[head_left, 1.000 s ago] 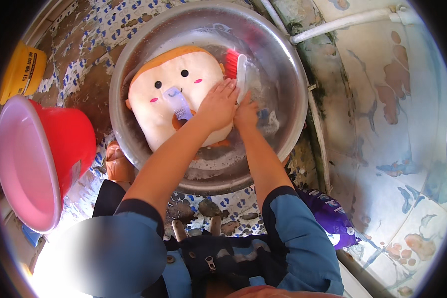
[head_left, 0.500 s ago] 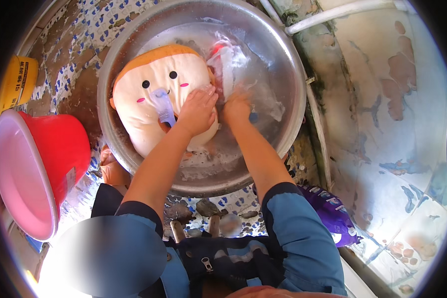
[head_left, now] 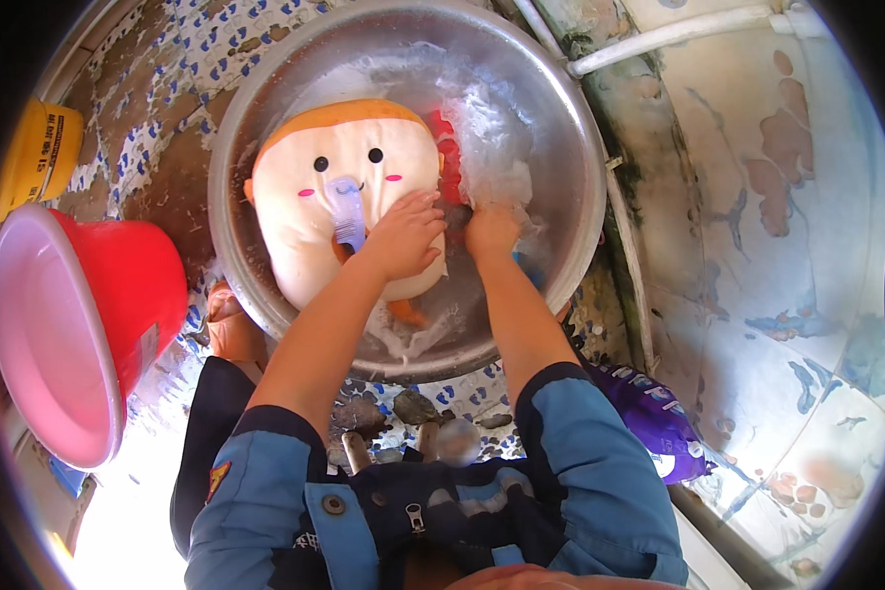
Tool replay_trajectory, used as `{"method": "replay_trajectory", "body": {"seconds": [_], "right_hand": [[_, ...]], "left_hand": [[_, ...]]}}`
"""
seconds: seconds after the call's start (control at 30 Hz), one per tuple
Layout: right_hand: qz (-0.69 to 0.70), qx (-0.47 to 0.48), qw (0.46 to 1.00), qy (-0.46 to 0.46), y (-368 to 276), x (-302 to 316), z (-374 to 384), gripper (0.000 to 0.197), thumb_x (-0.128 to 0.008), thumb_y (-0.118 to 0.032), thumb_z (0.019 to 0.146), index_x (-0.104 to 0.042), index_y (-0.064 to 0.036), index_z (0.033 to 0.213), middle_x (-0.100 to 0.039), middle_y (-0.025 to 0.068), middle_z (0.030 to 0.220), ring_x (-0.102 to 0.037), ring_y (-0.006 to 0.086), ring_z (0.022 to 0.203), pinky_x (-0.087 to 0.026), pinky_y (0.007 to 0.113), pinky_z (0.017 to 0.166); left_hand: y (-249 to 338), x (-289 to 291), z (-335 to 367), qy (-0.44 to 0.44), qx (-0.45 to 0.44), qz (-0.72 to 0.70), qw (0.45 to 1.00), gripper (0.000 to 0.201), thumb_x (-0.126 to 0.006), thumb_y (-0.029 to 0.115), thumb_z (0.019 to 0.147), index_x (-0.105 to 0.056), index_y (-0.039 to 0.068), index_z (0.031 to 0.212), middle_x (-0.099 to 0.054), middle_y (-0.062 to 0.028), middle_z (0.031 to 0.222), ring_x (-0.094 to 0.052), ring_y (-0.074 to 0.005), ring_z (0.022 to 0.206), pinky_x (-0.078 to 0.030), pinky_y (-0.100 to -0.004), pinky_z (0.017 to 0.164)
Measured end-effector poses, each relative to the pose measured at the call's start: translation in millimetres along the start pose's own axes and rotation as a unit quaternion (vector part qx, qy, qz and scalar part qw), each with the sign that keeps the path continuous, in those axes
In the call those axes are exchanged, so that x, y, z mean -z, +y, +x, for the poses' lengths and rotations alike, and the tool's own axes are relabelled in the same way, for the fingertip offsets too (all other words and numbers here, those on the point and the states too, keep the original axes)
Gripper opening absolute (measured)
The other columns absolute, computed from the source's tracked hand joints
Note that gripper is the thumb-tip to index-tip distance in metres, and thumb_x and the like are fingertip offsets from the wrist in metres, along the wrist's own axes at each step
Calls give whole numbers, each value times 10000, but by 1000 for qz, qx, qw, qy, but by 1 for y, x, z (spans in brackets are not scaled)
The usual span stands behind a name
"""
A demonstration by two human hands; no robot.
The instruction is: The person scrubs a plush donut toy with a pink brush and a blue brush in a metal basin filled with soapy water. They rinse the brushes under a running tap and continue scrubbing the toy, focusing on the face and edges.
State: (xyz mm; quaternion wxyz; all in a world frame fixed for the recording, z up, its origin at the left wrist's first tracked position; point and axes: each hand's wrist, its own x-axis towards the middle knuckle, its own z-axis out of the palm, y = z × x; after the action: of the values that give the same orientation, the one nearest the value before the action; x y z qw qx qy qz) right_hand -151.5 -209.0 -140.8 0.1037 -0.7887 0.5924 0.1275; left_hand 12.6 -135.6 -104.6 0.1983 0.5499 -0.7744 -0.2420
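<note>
Smooth metal basin (head_left: 568, 187) — softly shiny, matt cloth cushion (head_left: 307, 224), glossy red plastic tub (head_left: 140, 285)

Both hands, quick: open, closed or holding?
Left hand: open, resting on the plush cushion.
Right hand: beside the red brush; its fingers are hidden in splashing water, so grip cannot be told.

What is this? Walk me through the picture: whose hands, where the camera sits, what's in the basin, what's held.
There is no machine: these are someone's bare hands, seen from a head-worn camera looking down. Its wide lens bends straight edges. The metal basin holds foamy water and a plush toy with a smiling face; a lilac comb-like thing lies across it. The left hand rests on the toy. The right hand is in the water beside something with red bristles; splashing hides whether it grips that.
</note>
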Motion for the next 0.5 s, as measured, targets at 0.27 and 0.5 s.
{"method": "replay_trajectory", "body": {"seconds": [0.27,0.5], "right_hand": [[-47,88,994,-53,21,58,-23,796,-576,-161,760,-186,-216,1452,-390,260,1290,-578,331,839,-496,454,727],[622,39,758,-191,50,183,-67,934,-545,86,634,-193,-222,1443,-534,93,1147,-614,211,805,-509,297,630]], "left_hand": [[54,41,-2,53,181,-183,965,387,-663,274,760,-606,71,1085,-565,-121,1191,-436,-298,1217,-305,-397,1049],[93,76,-3,118,356,-423,825,724,-662,476,778,-433,17,1288,-514,-169,1250,-473,-249,1180,-362,-343,985]]}}
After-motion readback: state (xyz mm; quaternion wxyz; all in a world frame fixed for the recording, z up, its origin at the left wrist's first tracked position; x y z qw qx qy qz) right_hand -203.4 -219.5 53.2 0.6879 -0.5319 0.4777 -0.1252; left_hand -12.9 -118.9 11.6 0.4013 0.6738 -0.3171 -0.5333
